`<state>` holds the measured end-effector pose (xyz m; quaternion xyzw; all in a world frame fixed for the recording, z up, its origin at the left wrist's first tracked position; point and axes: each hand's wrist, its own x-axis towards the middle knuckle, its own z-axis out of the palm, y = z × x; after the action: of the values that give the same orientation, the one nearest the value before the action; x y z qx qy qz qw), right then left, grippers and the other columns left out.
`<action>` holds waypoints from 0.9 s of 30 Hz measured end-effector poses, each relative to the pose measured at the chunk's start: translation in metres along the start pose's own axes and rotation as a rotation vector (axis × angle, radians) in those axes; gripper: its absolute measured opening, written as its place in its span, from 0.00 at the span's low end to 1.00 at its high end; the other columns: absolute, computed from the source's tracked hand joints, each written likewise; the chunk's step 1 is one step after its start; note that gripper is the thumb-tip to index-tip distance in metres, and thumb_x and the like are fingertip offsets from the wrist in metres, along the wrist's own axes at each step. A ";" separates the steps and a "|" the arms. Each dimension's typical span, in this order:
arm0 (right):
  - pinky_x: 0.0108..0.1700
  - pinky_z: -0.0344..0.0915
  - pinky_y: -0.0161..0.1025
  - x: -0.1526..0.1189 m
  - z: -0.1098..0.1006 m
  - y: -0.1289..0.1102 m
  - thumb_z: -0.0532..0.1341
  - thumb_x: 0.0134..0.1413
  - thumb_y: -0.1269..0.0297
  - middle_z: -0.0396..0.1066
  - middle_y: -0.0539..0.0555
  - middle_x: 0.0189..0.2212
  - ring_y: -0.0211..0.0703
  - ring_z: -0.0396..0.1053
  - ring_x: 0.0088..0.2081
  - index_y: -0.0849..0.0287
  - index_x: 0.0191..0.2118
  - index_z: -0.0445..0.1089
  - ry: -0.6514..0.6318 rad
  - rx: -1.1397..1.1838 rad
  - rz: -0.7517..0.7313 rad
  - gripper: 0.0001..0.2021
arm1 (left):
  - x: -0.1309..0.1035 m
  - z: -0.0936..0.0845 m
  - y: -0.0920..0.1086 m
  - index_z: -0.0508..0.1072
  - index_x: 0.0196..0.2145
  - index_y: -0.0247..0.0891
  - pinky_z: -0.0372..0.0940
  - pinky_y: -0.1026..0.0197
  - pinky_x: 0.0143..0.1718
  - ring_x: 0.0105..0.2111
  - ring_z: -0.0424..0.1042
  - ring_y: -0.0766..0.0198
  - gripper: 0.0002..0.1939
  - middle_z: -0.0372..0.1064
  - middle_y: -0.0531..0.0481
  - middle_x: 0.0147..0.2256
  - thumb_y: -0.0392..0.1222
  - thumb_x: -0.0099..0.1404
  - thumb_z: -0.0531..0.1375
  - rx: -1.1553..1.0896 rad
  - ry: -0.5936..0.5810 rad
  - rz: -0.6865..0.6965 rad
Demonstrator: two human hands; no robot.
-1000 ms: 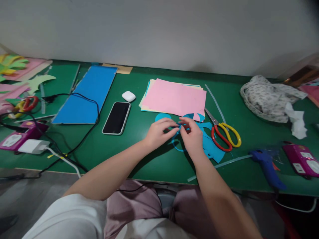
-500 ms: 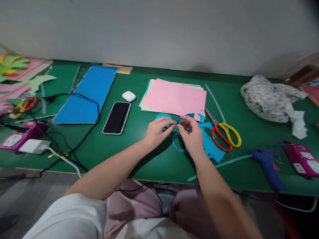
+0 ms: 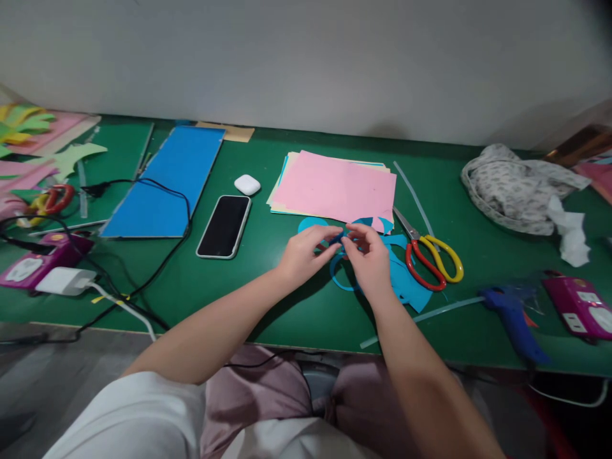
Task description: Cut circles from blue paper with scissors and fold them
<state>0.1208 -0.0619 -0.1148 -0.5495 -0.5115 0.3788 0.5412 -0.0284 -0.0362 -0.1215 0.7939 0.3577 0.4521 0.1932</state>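
Between the fingertips of both hands is a small dark blue piece of paper (image 3: 336,239), mostly hidden by the fingers. My left hand (image 3: 306,252) pinches its left side, and my right hand (image 3: 369,255) pinches the right side close by. Beneath and around them lie light blue paper cut-outs: a round piece (image 3: 312,224) past the left hand, a ring (image 3: 340,277) below the fingers, and a larger scrap (image 3: 410,284) beside the right wrist. Scissors (image 3: 433,258) with one red and one yellow handle lie right of my right hand, blades pointing away.
A pink-topped paper stack (image 3: 335,185) lies beyond the hands. Left are a phone (image 3: 224,227), a white earbud case (image 3: 247,185), a blue board (image 3: 167,185) and black cords. Right are a blue glue gun (image 3: 514,319), glue sticks, a cloth bundle (image 3: 511,188) and a purple power strip (image 3: 581,306).
My fingertips have shifted slightly on the dark blue paper, and a bit more of it shows between them. Everything else on the table stays in place.
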 end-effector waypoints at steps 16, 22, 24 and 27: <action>0.28 0.69 0.36 0.001 0.000 0.000 0.63 0.49 0.61 0.69 0.51 0.35 0.38 0.67 0.30 0.55 0.43 0.70 -0.019 -0.026 0.036 0.13 | 0.000 0.003 -0.003 0.74 0.44 0.37 0.72 0.68 0.34 0.37 0.77 0.67 0.11 0.77 0.47 0.39 0.33 0.64 0.57 -0.045 0.002 -0.083; 0.28 0.69 0.36 0.001 -0.001 0.000 0.64 0.50 0.59 0.69 0.51 0.36 0.37 0.66 0.29 0.55 0.43 0.70 -0.032 -0.024 0.030 0.14 | 0.001 0.002 -0.002 0.74 0.43 0.38 0.72 0.69 0.33 0.36 0.77 0.68 0.11 0.78 0.48 0.38 0.33 0.63 0.58 -0.042 0.008 -0.115; 0.26 0.69 0.35 0.001 -0.001 0.000 0.63 0.51 0.57 0.69 0.51 0.35 0.36 0.66 0.28 0.56 0.43 0.70 -0.038 -0.010 0.040 0.14 | 0.002 0.001 -0.004 0.74 0.43 0.37 0.71 0.69 0.32 0.35 0.77 0.67 0.11 0.78 0.49 0.37 0.33 0.62 0.59 -0.031 0.023 -0.142; 0.23 0.67 0.32 0.001 -0.001 -0.002 0.60 0.54 0.54 0.69 0.52 0.35 0.35 0.66 0.26 0.56 0.43 0.69 -0.038 0.015 0.076 0.15 | 0.005 -0.003 -0.011 0.74 0.43 0.37 0.71 0.68 0.32 0.35 0.77 0.67 0.10 0.78 0.49 0.35 0.34 0.62 0.59 0.002 0.039 -0.179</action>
<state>0.1220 -0.0613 -0.1127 -0.5571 -0.4975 0.4132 0.5210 -0.0340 -0.0249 -0.1237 0.7499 0.4315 0.4481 0.2249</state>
